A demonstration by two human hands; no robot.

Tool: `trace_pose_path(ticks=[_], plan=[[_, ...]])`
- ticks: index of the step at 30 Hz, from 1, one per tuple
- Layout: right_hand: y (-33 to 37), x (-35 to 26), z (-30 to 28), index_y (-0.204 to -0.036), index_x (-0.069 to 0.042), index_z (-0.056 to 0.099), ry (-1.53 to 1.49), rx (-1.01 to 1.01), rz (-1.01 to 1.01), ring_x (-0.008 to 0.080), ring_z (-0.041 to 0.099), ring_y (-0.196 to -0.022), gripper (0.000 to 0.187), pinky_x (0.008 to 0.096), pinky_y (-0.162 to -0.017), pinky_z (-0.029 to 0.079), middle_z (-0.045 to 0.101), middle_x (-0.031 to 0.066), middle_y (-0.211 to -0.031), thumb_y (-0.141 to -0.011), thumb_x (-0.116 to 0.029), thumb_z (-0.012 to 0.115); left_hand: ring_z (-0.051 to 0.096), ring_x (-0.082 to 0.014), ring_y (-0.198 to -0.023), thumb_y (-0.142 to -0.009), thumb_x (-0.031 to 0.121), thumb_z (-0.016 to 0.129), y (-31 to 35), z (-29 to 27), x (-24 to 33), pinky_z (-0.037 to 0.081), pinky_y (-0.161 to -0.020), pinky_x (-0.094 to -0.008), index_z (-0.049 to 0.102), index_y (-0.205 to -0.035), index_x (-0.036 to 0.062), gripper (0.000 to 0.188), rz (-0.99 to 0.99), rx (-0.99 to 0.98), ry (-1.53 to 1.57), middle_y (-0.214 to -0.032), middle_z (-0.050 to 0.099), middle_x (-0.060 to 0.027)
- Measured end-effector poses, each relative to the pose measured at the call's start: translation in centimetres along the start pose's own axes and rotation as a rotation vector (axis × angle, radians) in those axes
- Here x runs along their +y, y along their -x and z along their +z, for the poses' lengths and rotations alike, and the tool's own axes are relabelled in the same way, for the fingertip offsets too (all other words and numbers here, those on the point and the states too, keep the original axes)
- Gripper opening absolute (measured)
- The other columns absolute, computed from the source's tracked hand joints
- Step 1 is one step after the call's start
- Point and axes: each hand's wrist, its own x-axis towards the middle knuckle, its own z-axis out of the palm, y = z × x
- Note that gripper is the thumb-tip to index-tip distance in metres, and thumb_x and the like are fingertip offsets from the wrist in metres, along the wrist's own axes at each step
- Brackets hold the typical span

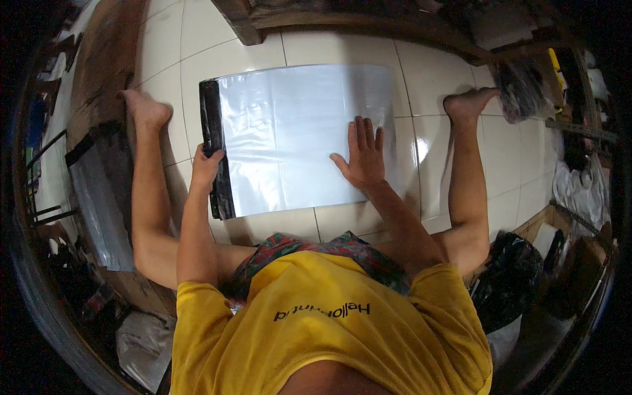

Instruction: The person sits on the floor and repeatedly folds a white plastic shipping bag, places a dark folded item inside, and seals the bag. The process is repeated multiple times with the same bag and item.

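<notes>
A flat stack of white plastic mailing bags (pixel 289 138) lies on the floor between my spread legs, with a black strip (pixel 212 118) along its left end. At that strip, my left hand (pixel 207 168) grips the edge, thumb on top and the other fingers partly hidden at the side. My right hand (pixel 364 155) rests flat on the white surface near the right end, fingers stretched out and thumb spread away from them. Light glares off the plastic, and creases show near the black strip.
Pale tiles (pixel 342 49) surround the bags. A wooden frame (pixel 316 29) runs along the far side, and a wooden board (pixel 105 52) stands at the left. More grey plastic bags (pixel 102 197) lie left of my leg. A black plastic bag (pixel 507 276) sits at the right.
</notes>
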Motion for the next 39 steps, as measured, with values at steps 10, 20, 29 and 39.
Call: trace_pose_path(ticks=[10, 20, 29, 39], plan=[[1.0, 2.0, -1.2, -0.155, 0.001, 0.029, 0.139, -0.058, 0.011, 0.047, 0.019, -0.15, 0.084, 0.0638, -0.12, 0.014, 0.024, 0.0273, -0.162, -0.1, -0.062, 0.041, 0.064, -0.0191, -0.084, -0.089, 0.011, 0.069, -1.9, -0.4, -2.9, 0.052, -0.075, -0.0324, 0.051, -0.124, -0.0042, 0.043, 0.122, 0.044, -0.167, -0.099, 0.067, -0.0128], [2.9, 1.3, -0.7, -0.154, -0.001, 0.031, 0.06, -0.019, 0.026, 0.0493, 0.023, -0.148, 0.088, 0.0659, -0.118, 0.017, 0.027, 0.0281, -0.159, -0.093, -0.06, 0.056, 0.063, -0.0255, -0.092, -0.089, 0.011, 0.067, -0.5, -0.4, -1.4, 0.05, -0.085, -0.0375, 0.049, -0.128, -0.0051, 0.046, 0.054, 0.06, -0.228, -0.107, 0.065, -0.0167], [2.1, 1.1, -1.1, -0.15, -0.006, 0.041, 0.038, -0.08, 0.049, 0.0491, 0.03, -0.145, 0.094, 0.0755, -0.113, 0.016, 0.031, 0.026, -0.158, -0.081, -0.063, 0.069, 0.04, -0.0463, -0.137, -0.086, 0.016, 0.063, 4.3, 24.1, 8.9, 0.028, -0.119, -0.053, 0.056, -0.131, -0.0091, 0.052, 0.963, -0.387, -0.811, -0.14, 0.049, -0.0329], [2.5, 1.6, -0.8, -0.148, -0.009, 0.045, -0.111, -0.13, 0.115, 0.0461, 0.021, -0.149, 0.086, 0.0768, -0.112, 0.014, 0.032, 0.024, -0.158, -0.085, -0.065, 0.062, 0.024, -0.0243, -0.153, -0.101, 0.05, 0.045, -5.4, 36.1, 10.2, 0.011, -0.127, -0.0479, 0.04, -0.151, 0.0015, 0.07, 1.394, -0.627, -1.151, -0.162, 0.033, -0.0125]])
